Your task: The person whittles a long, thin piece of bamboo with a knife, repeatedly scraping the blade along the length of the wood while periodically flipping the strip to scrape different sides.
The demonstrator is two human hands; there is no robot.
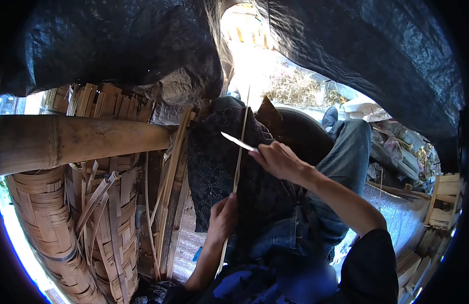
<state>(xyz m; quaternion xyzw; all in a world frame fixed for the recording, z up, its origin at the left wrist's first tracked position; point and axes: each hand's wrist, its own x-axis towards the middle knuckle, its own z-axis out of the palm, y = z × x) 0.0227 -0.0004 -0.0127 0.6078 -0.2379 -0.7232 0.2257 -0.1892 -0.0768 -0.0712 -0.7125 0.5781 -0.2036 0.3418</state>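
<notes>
A thin, pale bamboo strip (240, 157) runs lengthwise over the dark patterned cloth (206, 162) on my lap. My left hand (224, 215) is closed round the strip near its lower part. In my right hand (280, 158) is the handle of a knife (237, 141), whose bright blade points to the left and crosses the strip above my left hand. Whether the edge touches the strip I cannot tell. The handle is mostly hidden in my fingers.
A thick bamboo pole (82, 139) juts in from the left, above woven bamboo rolls (47, 213). Long split strips (173, 172) lean beside my left leg. Dark plastic sheeting (366, 45) hangs overhead. Slatted wood (444, 200) stands at the right.
</notes>
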